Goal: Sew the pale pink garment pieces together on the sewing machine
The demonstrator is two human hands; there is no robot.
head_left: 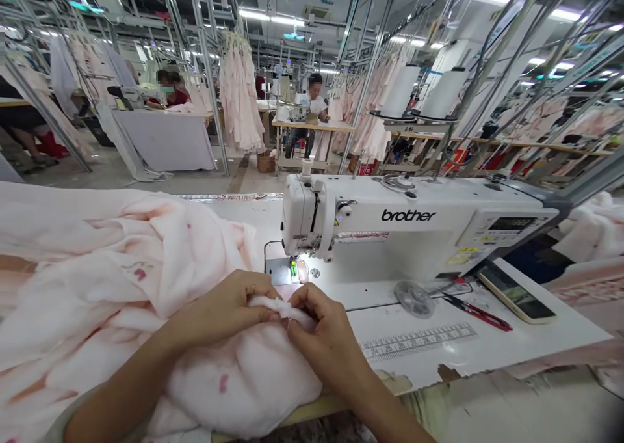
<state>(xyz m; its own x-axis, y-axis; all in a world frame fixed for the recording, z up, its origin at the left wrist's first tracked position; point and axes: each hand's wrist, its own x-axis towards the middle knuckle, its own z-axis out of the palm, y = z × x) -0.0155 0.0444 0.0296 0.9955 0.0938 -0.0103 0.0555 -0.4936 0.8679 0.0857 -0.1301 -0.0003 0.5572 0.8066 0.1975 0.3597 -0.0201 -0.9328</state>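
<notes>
Pinching a gathered fold of pale pink fabric [279,309] between both hands, held just above the bulk of the cloth and near the front of the needle plate [279,271]. Left hand [221,306]: fingers closed over the fold from the left. Right hand [322,332]: fingers and thumb clamped on the fold's right end, touching or nearly touching the left fingertips. Fold runs into a large heap of pale pink cloth [88,306] with darker pink marks, piled on the white sewing table [531,334] under and left of both forearms.

Directly ahead, a white Brother lockstitch sewing machine [409,228], its needle area lit and a green part showing at the presser foot [293,267]. Right of the hands on the table: clear plastic disc [414,298], red-handled thread snips [478,314], smartphone [517,293], with a printed ruler strip [419,341] along the front.

Beyond the machine, two white thread cones [402,92] stand on a rack. Pink garments [238,92] hang from overhead rails. Two co-workers [312,98] sit at separate sewing tables, well apart from the hands.
</notes>
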